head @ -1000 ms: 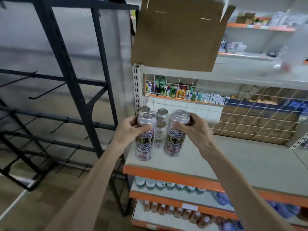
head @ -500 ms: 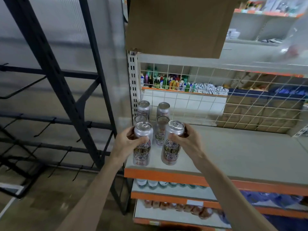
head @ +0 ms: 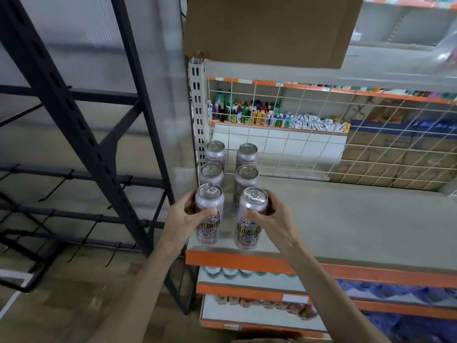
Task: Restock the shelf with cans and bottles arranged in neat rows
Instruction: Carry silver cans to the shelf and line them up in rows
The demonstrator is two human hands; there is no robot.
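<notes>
Head view shows us two tall silver metal cans with blue and gold labels, one in each hand. The left can point(head: 209, 214) and the right can point(head: 251, 219) are at the near left corner of the grey shelf board point(head: 358, 226), right by its orange front edge. We cannot tell if their bottoms touch the board. We think full cans like these are heavy, hard and smooth, so they could slip or dent. The upper side is a good place to hold, and that is where we hold them. Our left hand point(head: 184, 221) curls its fingers round the left can, thumb in front. Our right hand point(head: 274, 221) curls round the right can, which leans a bit. Four more silver cans point(head: 247, 175) stand in two rows just behind. Farther back is a white wire grid point(head: 371, 144).
</notes>
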